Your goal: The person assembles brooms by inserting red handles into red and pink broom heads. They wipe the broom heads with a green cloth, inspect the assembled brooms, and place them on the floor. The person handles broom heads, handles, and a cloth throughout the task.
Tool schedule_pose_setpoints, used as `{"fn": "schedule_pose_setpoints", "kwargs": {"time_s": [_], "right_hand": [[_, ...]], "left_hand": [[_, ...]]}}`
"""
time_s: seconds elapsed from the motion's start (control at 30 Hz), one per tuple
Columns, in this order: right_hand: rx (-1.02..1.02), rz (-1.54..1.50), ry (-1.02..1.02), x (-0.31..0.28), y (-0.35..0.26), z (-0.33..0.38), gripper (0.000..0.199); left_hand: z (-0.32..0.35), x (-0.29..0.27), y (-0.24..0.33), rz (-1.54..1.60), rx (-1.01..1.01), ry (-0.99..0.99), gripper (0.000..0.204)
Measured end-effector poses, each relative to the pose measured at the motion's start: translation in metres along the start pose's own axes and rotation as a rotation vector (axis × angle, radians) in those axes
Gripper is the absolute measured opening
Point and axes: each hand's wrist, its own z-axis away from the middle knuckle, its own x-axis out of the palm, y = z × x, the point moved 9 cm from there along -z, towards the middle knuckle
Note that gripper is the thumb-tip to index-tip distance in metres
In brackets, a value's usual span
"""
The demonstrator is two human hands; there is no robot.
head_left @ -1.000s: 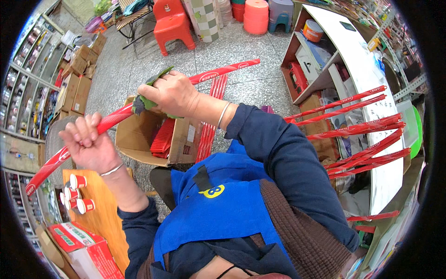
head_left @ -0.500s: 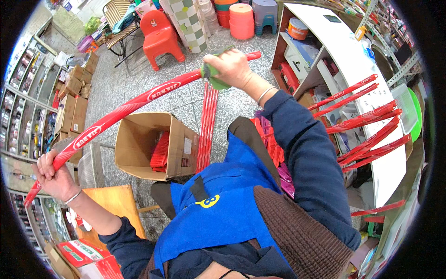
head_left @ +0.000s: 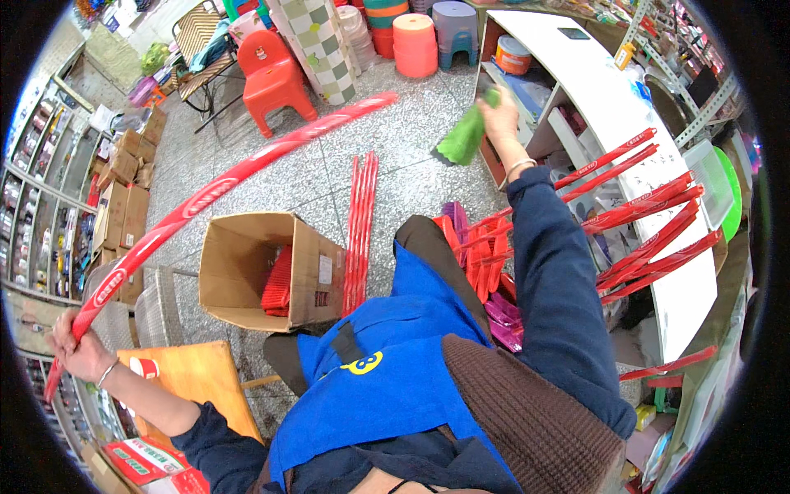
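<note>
My left hand point(head_left: 82, 350) is closed round a long red pole point(head_left: 216, 191) near its lower end at the left. The pole rises to the right, and its far end hangs free above the floor. Out to the right, near the white-topped counter, my right hand point(head_left: 500, 115) grips a green cloth point(head_left: 466, 138), which dangles to the left of the fingers. Cloth and pole are apart.
An open cardboard box point(head_left: 247, 239) holding red bristled pieces stands before me, beside red poles point(head_left: 360, 230) lying on the floor. More red poles point(head_left: 642, 206) lean across the white counter point(head_left: 568, 45). A red chair point(head_left: 276, 78) stands ahead; a wooden stool point(head_left: 193, 379) is at left.
My right hand has come off the pole and moved right with the green cloth. The pole's far end has swung left, and my left hand still grips its lower end.
</note>
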Motion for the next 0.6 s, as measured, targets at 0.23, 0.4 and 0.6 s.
{"fn": "schedule_pose_setpoints", "kwargs": {"time_s": [0.23, 0.4, 0.6], "right_hand": [[0.873, -1.772, -0.435, 0.057, 0.001, 0.045, 0.045], [0.776, -2.122, -0.689, 0.047, -0.082, 0.054, 0.048], [0.772, -2.116, -0.828, 0.058, -0.109, 0.07, 0.05]], "left_hand": [[0.009, 0.011, -0.009, -0.409, 0.23, -0.107, 0.036], [0.019, 0.015, -0.044, -0.457, 0.229, -0.074, 0.037], [0.028, 0.012, -0.051, -0.395, 0.236, -0.043, 0.035]]}}
